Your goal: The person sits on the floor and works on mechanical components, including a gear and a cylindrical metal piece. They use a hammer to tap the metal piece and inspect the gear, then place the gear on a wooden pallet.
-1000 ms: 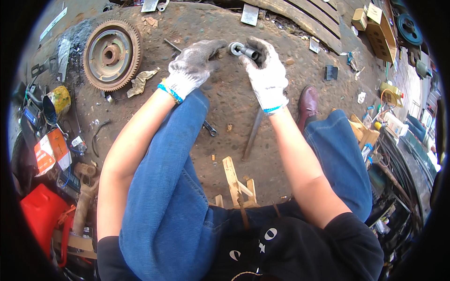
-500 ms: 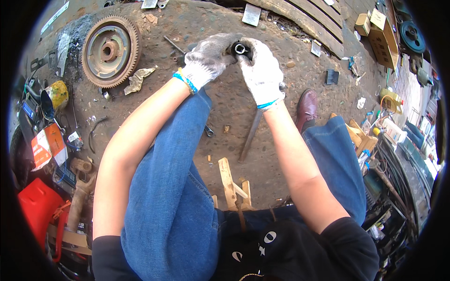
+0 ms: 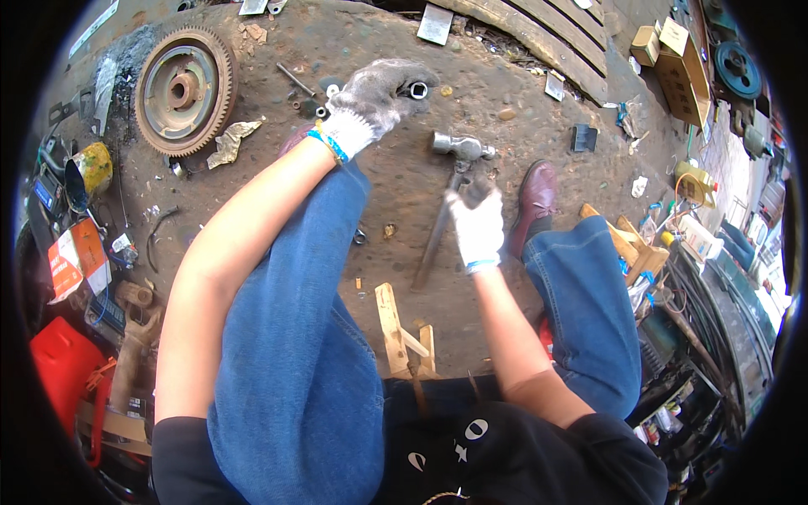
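My left hand [image 3: 374,97], in a soiled white work glove, is closed round a socket [image 3: 419,90]; its end with a square hole points up at me. At the right, my gloved right hand [image 3: 478,225] is low over the ground by the handle of a ball-peen hammer [image 3: 462,148]. Its thumb and fingers are apart, the thumb close to the handle; whether they touch cannot be made out. The hammer lies on the ground, head away from me, handle slanting back toward me.
A large toothed flywheel [image 3: 185,91] stands at the far left. Near my left hand lie a metal rod [image 3: 295,80] and small metal parts. A wooden stool [image 3: 402,332] shows between my legs. A slatted pallet [image 3: 555,38] is at the back; a red can [image 3: 67,362] is at lower left.
My right hand has left the socket and come down toward me to the hammer. The left hand still holds the socket. The hammer head is now uncovered.
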A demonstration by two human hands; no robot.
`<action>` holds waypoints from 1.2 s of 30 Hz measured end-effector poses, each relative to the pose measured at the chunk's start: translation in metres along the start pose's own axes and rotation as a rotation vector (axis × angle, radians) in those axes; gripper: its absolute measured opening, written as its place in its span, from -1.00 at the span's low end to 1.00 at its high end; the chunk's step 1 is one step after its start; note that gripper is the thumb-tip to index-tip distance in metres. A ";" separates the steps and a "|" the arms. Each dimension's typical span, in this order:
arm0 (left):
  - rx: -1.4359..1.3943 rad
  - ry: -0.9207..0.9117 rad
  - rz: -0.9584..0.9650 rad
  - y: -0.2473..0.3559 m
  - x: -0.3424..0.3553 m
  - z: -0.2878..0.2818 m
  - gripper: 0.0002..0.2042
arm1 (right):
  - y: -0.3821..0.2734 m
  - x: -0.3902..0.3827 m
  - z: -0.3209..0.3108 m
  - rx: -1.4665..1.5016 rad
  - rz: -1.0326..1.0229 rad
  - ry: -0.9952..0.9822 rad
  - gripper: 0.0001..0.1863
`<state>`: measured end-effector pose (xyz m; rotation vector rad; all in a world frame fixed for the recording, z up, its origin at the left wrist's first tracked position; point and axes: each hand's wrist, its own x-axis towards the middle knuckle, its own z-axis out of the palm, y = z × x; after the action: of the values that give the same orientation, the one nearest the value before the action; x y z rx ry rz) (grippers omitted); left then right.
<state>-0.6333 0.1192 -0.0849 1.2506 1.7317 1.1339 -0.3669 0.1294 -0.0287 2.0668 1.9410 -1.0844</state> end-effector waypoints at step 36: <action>1.100 -0.242 -0.146 -0.031 -0.048 -0.102 -0.83 | 0.034 0.041 0.028 -0.416 -0.012 -0.294 -0.36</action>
<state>-0.7222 0.0434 -0.0745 1.7094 2.2537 -0.1695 -0.3507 0.1429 -0.0849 1.5841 1.8426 -0.8379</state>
